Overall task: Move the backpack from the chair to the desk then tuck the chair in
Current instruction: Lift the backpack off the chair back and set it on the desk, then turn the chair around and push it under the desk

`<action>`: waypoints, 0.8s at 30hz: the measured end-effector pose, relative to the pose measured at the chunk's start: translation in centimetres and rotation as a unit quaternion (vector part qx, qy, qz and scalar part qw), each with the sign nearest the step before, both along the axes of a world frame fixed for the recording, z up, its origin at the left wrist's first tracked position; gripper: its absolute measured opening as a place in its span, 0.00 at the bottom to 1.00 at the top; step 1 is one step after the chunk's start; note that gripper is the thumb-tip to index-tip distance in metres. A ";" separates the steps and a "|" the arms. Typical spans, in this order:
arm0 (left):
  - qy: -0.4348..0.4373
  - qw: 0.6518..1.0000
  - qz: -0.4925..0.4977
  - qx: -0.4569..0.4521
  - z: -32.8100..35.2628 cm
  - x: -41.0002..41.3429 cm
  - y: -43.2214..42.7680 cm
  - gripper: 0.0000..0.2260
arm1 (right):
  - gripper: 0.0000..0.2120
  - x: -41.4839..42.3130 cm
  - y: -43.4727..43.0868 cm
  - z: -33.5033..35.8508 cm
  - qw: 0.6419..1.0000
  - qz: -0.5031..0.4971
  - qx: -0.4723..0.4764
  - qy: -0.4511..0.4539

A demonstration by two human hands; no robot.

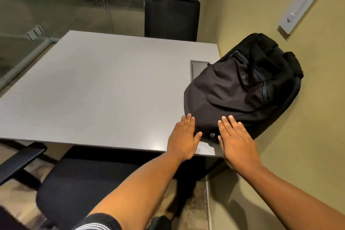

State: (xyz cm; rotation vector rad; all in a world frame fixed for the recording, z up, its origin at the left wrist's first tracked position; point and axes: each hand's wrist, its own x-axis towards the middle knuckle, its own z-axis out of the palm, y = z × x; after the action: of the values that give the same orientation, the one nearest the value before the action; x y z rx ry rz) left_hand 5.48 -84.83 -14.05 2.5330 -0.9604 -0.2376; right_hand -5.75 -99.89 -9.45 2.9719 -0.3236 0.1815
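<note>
Backpack on the desk, chair not tucked in.
The desk (97, 87) carries the backpack (240, 87) at its right edge (against the wall); the chair (78, 179) stands below; left hand (183, 141) and right hand (237, 142) lie flat, fingers spread, at the backpack's near end.

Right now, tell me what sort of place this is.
Probably a small office meeting room or study booth: a plain grey desk with a cable hatch, black office chairs on two sides, and a frosted glass partition.
</note>
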 end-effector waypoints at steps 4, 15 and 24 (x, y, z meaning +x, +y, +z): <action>-0.026 0.999 -0.013 0.015 1.3 -5.0 3.6 0.29 | 0.25 -4.6 2.7 0.2 0.999 0.031 0.003 -0.013; -0.064 0.996 0.015 0.055 3.0 -14.5 14.1 0.30 | 0.26 -14.0 10.9 -0.4 0.983 0.046 0.168 -0.053; -0.077 0.992 0.063 0.072 4.0 -16.2 24.4 0.30 | 0.27 -14.7 19.4 -2.0 0.963 0.071 0.253 -0.068</action>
State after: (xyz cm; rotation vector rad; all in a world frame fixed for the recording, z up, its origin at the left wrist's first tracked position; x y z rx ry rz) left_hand -10.68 -60.46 -10.09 2.7668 -0.8634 -0.0774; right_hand -20.44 -80.54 -11.41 3.5011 -0.1931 0.3699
